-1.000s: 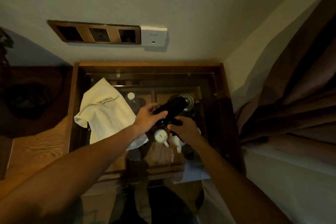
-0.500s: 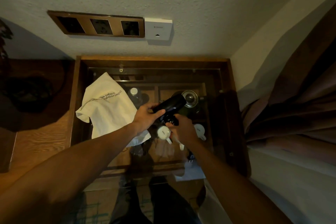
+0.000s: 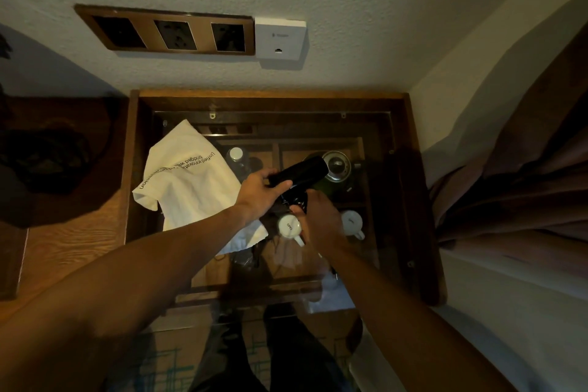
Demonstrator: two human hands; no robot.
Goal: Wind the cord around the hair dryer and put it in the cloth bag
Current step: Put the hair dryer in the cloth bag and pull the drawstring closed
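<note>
Table: glass-topped wooden frame against the wall; the landmark for all below.
Cloth bag: white with dark lettering, lying flat on the table's left half, mouth not discernible.
Hair dryer: black, held above the table's centre, just right of the bag, barrel pointing up-right.
Left hand: clamped around the dryer's barrel.
Right hand: closed at the dryer's handle, over the table's centre; fingers pinch dark cord.
Mugs: white, below the glass.
</note>
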